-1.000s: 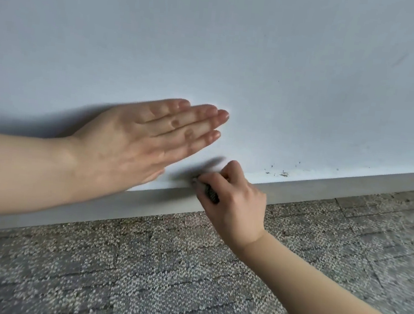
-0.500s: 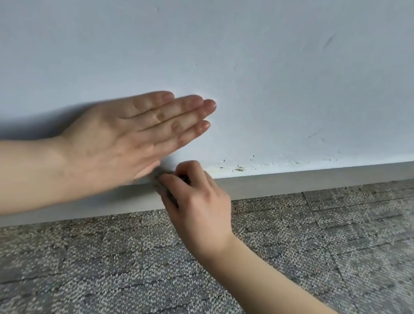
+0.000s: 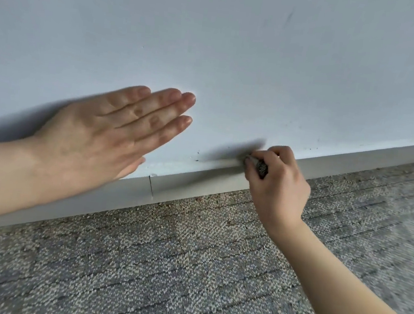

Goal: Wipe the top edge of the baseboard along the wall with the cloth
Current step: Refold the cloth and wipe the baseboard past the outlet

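Observation:
A pale grey baseboard (image 3: 197, 184) runs along the foot of the white wall (image 3: 238, 57), rising toward the right. My right hand (image 3: 277, 183) is closed around a small dark grey cloth (image 3: 260, 166), of which only a bit shows between the fingers. The cloth is pressed on the baseboard's top edge. My left hand (image 3: 105, 135) lies flat on the wall to the left, fingers straight and together, holding nothing. A thin vertical joint (image 3: 151, 185) in the baseboard sits between the two hands.
Grey patterned carpet (image 3: 187, 271) covers the floor below the baseboard. Small dark specks (image 3: 197, 155) mark the wall just above the top edge, with more specks (image 3: 310, 148) farther right.
My right hand with the cloth has slid to the right along the top edge, away from my left hand. The view has shifted, and a baseboard joint has come into sight.

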